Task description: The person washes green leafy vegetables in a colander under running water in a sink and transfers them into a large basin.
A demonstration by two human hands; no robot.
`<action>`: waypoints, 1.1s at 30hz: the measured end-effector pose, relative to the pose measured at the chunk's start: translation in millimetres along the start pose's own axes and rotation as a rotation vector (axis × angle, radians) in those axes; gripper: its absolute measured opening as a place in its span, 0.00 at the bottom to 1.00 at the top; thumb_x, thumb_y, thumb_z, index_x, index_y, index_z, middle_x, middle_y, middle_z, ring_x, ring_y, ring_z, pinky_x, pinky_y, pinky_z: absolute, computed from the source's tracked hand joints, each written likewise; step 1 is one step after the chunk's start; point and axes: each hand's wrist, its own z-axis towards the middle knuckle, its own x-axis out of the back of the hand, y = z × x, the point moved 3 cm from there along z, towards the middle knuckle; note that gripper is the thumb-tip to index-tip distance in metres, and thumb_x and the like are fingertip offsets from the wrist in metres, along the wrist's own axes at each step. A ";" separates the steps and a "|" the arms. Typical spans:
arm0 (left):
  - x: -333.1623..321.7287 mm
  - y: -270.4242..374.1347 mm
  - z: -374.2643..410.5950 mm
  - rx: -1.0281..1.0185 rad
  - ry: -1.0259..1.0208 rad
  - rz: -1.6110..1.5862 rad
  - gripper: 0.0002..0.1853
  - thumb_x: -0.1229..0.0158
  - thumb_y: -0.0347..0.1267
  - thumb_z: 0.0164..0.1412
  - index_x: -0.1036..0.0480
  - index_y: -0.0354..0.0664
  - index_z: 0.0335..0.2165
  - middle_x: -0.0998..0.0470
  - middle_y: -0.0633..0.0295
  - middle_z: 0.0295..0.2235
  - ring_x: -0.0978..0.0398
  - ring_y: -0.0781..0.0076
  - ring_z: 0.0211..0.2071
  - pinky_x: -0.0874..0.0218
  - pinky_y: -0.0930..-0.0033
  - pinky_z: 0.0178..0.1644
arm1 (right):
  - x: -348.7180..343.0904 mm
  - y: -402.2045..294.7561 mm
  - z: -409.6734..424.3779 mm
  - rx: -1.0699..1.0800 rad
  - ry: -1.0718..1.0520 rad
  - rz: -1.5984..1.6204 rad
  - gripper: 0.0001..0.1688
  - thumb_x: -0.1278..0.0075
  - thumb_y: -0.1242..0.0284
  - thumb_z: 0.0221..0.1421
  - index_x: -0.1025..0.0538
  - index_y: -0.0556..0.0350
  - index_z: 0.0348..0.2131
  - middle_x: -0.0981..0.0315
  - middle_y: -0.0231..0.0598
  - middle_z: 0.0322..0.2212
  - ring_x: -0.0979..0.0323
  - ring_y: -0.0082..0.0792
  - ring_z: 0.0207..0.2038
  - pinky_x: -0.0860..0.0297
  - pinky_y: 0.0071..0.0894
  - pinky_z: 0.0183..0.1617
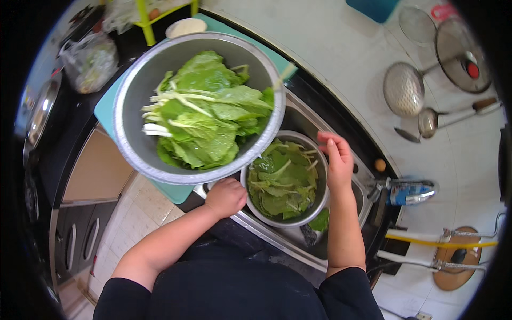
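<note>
A large metal basin (140, 168) stands on a teal board beside the sink, piled with wet leafy greens (208, 116), their pale stems towards the left. In the sink, a smaller metal bowl (285, 224) has leafy greens (282, 180) in water. My left hand (228, 198) is curled between the basin and the bowl, at the sink's edge; whether it grips anything is hidden. Raised over the bowl's right rim, my right hand (337, 160) has its fingers bent and apart, with nothing seen in it.
At the sink's right are a faucet (374, 190) and a blue-marked packet (406, 193). A loose leaf (321, 220) and a dark scrubber (308, 235) lie beside the bowl. Skimmer (404, 90), ladle (428, 122) and lids hang on the wall. A plastic bag (90, 64) sits at the left.
</note>
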 end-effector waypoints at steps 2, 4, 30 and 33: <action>-0.3 3.5 2.7 -0.011 -0.015 0.009 0.05 0.46 0.31 0.44 0.29 0.41 0.18 0.28 0.60 0.22 0.29 0.59 0.30 0.38 0.60 0.35 | 48.1 93.6 -25.0 -0.492 0.203 0.086 0.20 0.57 0.62 0.55 0.32 0.55 0.43 0.33 0.42 0.45 0.34 0.32 0.45 0.37 0.34 0.49; 0.3 3.2 3.3 -0.019 -0.026 0.022 0.05 0.46 0.31 0.44 0.30 0.41 0.18 0.29 0.60 0.22 0.30 0.59 0.29 0.38 0.60 0.35 | 65.8 164.4 -63.7 -0.943 0.402 0.006 0.29 0.55 0.56 0.53 0.36 0.53 0.50 0.37 0.45 0.48 0.35 0.40 0.47 0.38 0.45 0.50; 1.2 4.4 10.3 -0.033 -0.051 0.016 0.05 0.44 0.31 0.43 0.31 0.42 0.18 0.29 0.60 0.21 0.30 0.60 0.29 0.38 0.61 0.34 | 26.7 217.6 -51.1 -0.662 0.310 0.090 0.30 0.57 0.69 0.56 0.45 0.45 0.57 0.38 0.40 0.48 0.34 0.31 0.42 0.34 0.35 0.41; 2.9 6.3 11.2 -0.021 -0.044 0.017 0.05 0.44 0.30 0.43 0.31 0.42 0.18 0.29 0.60 0.22 0.30 0.60 0.29 0.38 0.61 0.34 | 24.8 249.2 -64.2 -0.717 0.520 -0.123 0.29 0.55 0.68 0.55 0.43 0.54 0.55 0.37 0.44 0.46 0.32 0.35 0.39 0.35 0.36 0.44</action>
